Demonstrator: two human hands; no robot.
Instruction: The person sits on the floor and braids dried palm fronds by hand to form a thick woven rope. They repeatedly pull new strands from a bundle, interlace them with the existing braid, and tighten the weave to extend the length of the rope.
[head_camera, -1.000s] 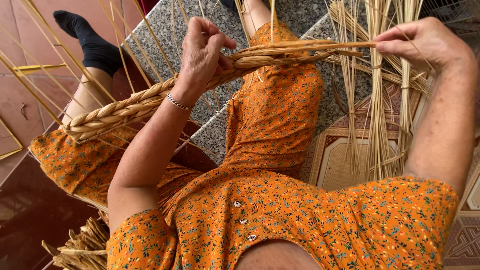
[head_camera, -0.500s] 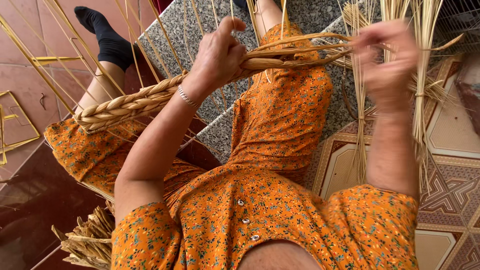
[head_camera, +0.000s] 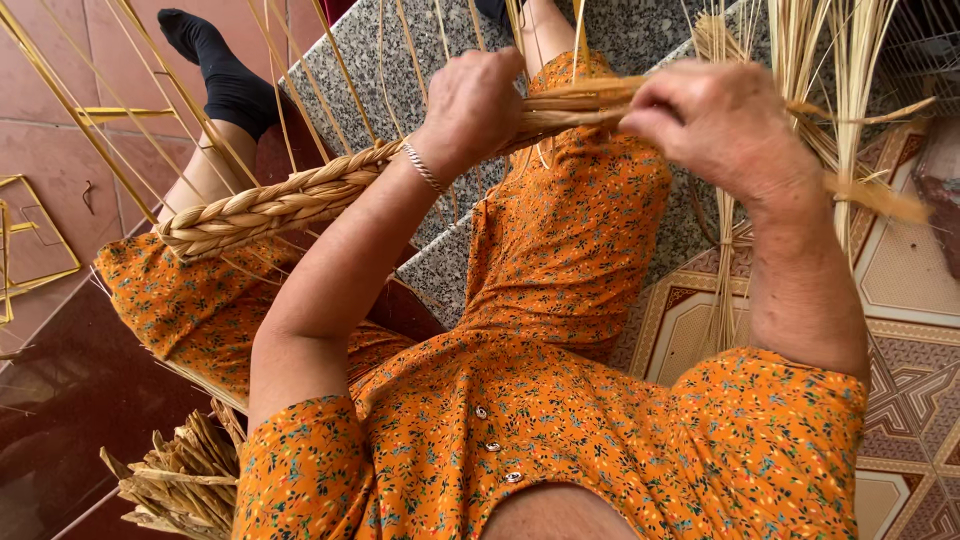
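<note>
item: flat plaited band of pale yellow straw (head_camera: 270, 205). we are holding it across our lap, over the orange flowered dress (head_camera: 560, 420). our left hand (head_camera: 472, 105) is closing around the band where the plait ends, bracelet at the wrist. our right hand (head_camera: 715, 120) is pinching the loose unplaited straw strands (head_camera: 585, 98) just beside it, fingers curled tight. a bundle of upright dry straw stalks (head_camera: 800, 60) is standing near the right hand, above the patterned floor tiles (head_camera: 900, 290).

A single head-worn camera looks steeply down, close over the lap and floor.
</note>
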